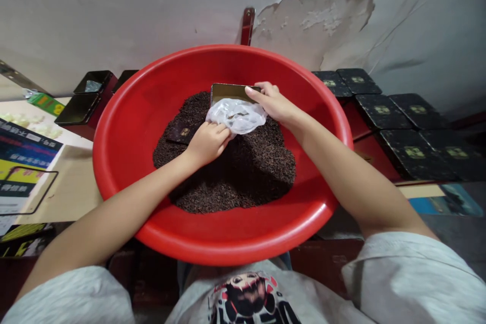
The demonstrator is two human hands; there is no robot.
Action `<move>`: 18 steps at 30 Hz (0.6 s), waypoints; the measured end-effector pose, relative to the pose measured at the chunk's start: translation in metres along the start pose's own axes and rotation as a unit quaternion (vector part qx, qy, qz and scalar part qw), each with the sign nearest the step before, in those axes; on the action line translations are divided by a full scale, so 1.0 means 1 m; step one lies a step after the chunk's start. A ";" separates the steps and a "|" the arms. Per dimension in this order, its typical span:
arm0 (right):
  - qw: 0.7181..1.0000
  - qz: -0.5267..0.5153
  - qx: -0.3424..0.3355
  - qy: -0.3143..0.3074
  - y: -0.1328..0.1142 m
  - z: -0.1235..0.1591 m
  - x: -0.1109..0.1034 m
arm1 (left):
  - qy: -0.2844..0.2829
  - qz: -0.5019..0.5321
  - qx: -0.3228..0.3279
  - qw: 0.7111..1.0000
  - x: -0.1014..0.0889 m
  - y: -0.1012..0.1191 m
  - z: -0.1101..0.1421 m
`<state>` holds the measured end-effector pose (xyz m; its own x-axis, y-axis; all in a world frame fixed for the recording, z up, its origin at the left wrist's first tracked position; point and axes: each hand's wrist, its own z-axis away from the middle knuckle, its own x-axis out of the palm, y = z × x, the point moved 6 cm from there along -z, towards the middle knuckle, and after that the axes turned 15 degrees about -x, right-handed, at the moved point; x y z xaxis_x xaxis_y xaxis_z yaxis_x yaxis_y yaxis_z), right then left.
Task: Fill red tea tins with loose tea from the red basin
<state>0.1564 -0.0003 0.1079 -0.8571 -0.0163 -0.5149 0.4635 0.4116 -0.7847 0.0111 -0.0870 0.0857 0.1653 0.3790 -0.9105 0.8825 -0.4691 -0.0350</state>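
Dark brown loose bits that look like tea leaves [258, 167] lie heaped in a big red plastic basin [129, 126]. Over the heap, a rectangular tin [231, 92] is tilted with its mouth facing me, and a clear plastic bag [237, 116] spills out of it. My right hand [275, 101] grips the tin at its right end, thumb along the rim. Fingers curled, my left hand [210, 142] pinches the bag's near left edge. A dark tin lid [184, 133] rests on the leaves beside my left wrist. The tin's lower part is hidden.
Uncovered dark tins [81, 109] stand left of the basin, near a green packet [45, 103] and printed cardboard [26, 167]. Several lidded tins [383, 111] are lined up on the right. Behind the basin rises a wall [152, 10] with peeling plaster.
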 end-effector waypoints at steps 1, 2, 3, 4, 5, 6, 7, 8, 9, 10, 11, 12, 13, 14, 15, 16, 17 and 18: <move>0.999 0.016 -0.026 0.016 -0.007 0.002 -0.003 | 0.002 -0.004 -0.004 1.000 0.001 -0.003 -0.001; 0.998 0.031 -0.053 0.019 -0.015 0.004 -0.004 | 0.003 -0.007 -0.007 1.000 0.001 -0.004 -0.001; 0.996 0.047 -0.078 0.007 -0.024 0.007 -0.004 | 0.002 -0.006 -0.007 1.000 0.002 -0.005 -0.001; 0.993 0.067 -0.096 -0.016 -0.032 0.010 -0.002 | -0.003 -0.002 -0.006 1.000 0.003 -0.004 -0.001; 0.990 0.091 -0.096 -0.047 -0.037 0.014 0.000 | -0.011 0.003 -0.005 1.000 0.004 -0.002 0.000; 0.987 0.116 -0.078 -0.080 -0.038 0.017 0.002 | -0.019 0.013 -0.010 1.000 0.004 -0.001 0.000; 0.983 0.137 -0.051 -0.110 -0.038 0.021 0.003 | -0.026 0.029 -0.022 0.999 0.003 0.000 0.001; 0.979 0.152 -0.025 -0.135 -0.036 0.024 0.004 | -0.033 0.054 -0.042 0.997 0.001 -0.001 0.001; 0.975 0.161 -0.009 -0.155 -0.035 0.026 0.006 | -0.037 0.086 -0.073 0.993 -0.001 -0.003 0.000; 0.972 0.163 -0.008 -0.167 -0.034 0.027 0.007 | -0.035 0.125 -0.116 0.985 -0.003 -0.007 -0.001; 0.972 0.160 -0.017 -0.170 -0.033 0.027 0.008 | -0.026 0.170 -0.167 0.971 -0.006 -0.013 -0.002; 0.974 0.153 -0.031 -0.163 -0.033 0.025 0.009 | -0.011 0.220 -0.226 0.949 -0.009 -0.021 -0.002; 0.978 0.145 -0.043 -0.146 -0.032 0.023 0.009 | 0.003 0.275 -0.289 0.917 -0.010 -0.030 -0.002; 0.982 0.136 -0.055 -0.119 -0.031 0.021 0.008 | 0.011 0.331 -0.353 0.875 -0.009 -0.040 0.000; 0.986 0.127 -0.066 -0.090 -0.030 0.018 0.008 | 0.014 0.383 -0.412 0.827 -0.006 -0.049 0.002; 0.988 0.118 -0.079 -0.061 -0.030 0.016 0.007 | 0.010 0.424 -0.461 0.779 -0.003 -0.057 0.004; 0.989 0.109 -0.092 -0.036 -0.030 0.015 0.006 | 0.006 0.450 -0.497 0.741 0.001 -0.063 0.007; 0.989 0.101 -0.103 -0.017 -0.031 0.014 0.006 | 0.006 0.459 -0.519 0.721 0.003 -0.069 0.008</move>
<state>0.1398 -0.0258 0.1239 -0.7425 0.0555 -0.6675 0.5654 0.5862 -0.5802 -0.0528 -0.0600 0.0820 0.8883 0.2975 -0.3498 0.2521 0.3207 0.9130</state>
